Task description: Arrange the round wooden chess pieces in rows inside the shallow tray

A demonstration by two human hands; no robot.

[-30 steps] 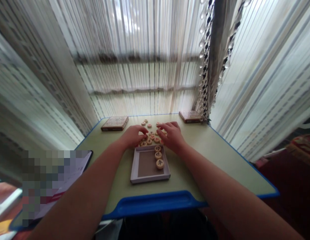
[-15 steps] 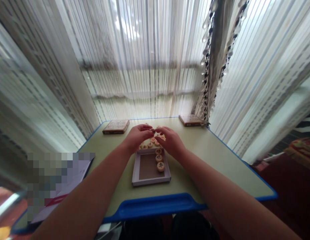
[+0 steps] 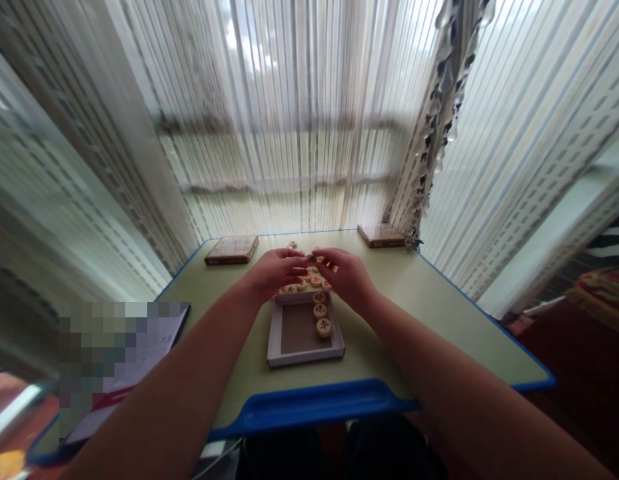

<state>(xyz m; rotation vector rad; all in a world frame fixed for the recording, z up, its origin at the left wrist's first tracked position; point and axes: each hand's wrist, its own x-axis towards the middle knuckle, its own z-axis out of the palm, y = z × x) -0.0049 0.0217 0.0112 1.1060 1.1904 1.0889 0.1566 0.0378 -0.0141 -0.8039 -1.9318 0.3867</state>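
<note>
My left hand (image 3: 274,273) and my right hand (image 3: 345,276) meet over a heap of round wooden game pieces (image 3: 304,285) on a green table (image 3: 414,300). Both sets of fingers are curled, and their tips pinch a small piece (image 3: 312,258) between them. Just in front of the hands lies a shallow white box (image 3: 304,330) with a brown floor. Three pieces (image 3: 322,312) stand in a column along its right side. One loose piece (image 3: 292,245) lies beyond the hands.
Two flat brown boxes lie at the table's far edge, one at the left (image 3: 232,249) and one at the right (image 3: 382,235). A paper pad (image 3: 139,347) rests at the near left. Striped curtains hang close around the table. A blue rim (image 3: 314,403) edges the near side.
Both hands rose from lying flat on the heap and brought their fingertips together around one piece. The view shifted slightly.
</note>
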